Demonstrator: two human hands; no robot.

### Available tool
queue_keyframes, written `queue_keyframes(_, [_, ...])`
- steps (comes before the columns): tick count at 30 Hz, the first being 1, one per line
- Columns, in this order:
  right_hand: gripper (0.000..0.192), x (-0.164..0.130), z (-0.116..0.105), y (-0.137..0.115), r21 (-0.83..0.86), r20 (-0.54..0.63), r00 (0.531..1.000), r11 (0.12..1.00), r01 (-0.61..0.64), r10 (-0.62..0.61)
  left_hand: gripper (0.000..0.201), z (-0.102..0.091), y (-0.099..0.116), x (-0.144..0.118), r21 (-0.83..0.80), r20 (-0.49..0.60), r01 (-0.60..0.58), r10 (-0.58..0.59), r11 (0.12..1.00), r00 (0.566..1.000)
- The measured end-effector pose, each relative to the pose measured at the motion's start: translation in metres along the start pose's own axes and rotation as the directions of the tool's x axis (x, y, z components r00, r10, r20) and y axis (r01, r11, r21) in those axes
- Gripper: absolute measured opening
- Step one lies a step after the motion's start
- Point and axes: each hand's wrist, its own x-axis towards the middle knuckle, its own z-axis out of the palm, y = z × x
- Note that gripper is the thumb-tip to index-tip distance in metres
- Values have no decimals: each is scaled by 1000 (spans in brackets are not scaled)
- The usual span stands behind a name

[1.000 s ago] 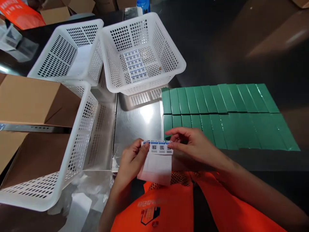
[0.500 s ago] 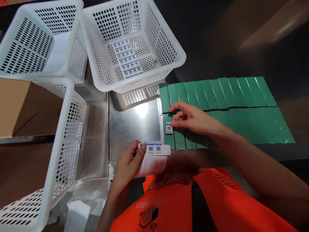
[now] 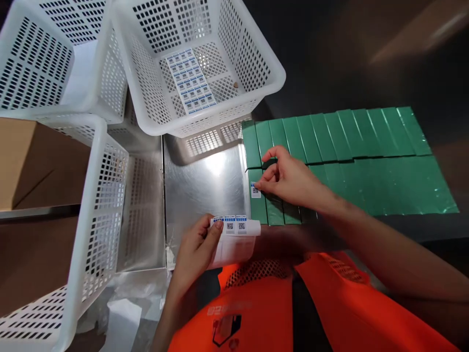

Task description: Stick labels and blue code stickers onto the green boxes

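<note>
My left hand [image 3: 200,247] pinches a sheet of QR-code stickers [image 3: 235,227] between thumb and fingers, just left of the green boxes. A few stickers show along its top row, and white backing paper [image 3: 234,249] hangs below. Thumb and index finger of my right hand [image 3: 284,178] pinch the right edge of a single QR-code sticker [image 3: 255,190]. That sticker lies against the leftmost green box [image 3: 258,211] of the near row. Part of the near row is hidden beneath my right hand.
Two rows of green boxes [image 3: 330,134] stretch to the right. A white basket [image 3: 273,80] at the back holds another sticker sheet [image 3: 192,83]. More white baskets stand at left, one with a cardboard box [image 3: 54,166]. Paper scraps [image 3: 122,322] lie at lower left.
The single sticker has shifted slightly up and left against the box, with my right hand's fingertips at its edge. My left hand keeps the sheet nearly still. The view has moved slightly.
</note>
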Motion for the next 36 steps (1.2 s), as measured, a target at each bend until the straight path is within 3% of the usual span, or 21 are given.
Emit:
queue_keyframes(3, [48,-5,3,-3,-161,-101,993,986,40,-56,42,3,6,0,22,3,-29,29,999,1000])
queue_keyframes(7, [48,-15,4,3,-282,-284,935,951,129,-211,41,8,14,-2,36,4,-82,82,996,997])
queue_keyframes(9, [37,-26,5,8,-163,-200,941,956,243,-273,40,11,16,-3,48,-1,-105,105,993,994])
queue_keyframes(12, [17,-47,11,12,-15,33,929,929,370,-369,39,15,19,-4,68,-1,-139,139,988,990])
queue_keyframes(14, [8,-61,13,12,-16,64,903,904,427,-426,40,18,21,-4,92,-2,-158,159,983,987])
queue_keyframes(16, [9,-69,10,9,-4,14,886,886,464,-464,40,20,23,-4,122,-9,-165,167,979,986])
queue_keyframes(20, [19,-53,-21,6,38,-87,924,925,378,-373,41,25,24,-4,150,-2,-165,168,975,986])
queue_keyframes(23, [26,-20,-46,11,-11,48,974,975,221,-220,41,29,25,-6,171,32,-171,168,970,985])
queue_keyframes(25, [28,-2,-55,14,-114,174,977,983,146,-125,41,31,24,-8,184,37,-167,163,969,986])
queue_keyframes(27, [30,8,-56,14,-244,223,973,963,118,-63,40,32,22,-10,185,27,-161,159,969,987])
queue_keyframes(31, [27,8,-48,11,-382,204,978,917,117,-40,40,33,18,-12,174,8,-136,136,975,991])
queue_keyframes(36, [24,4,-35,16,-434,140,977,877,206,-161,41,34,21,-12,177,2,-125,127,976,992])
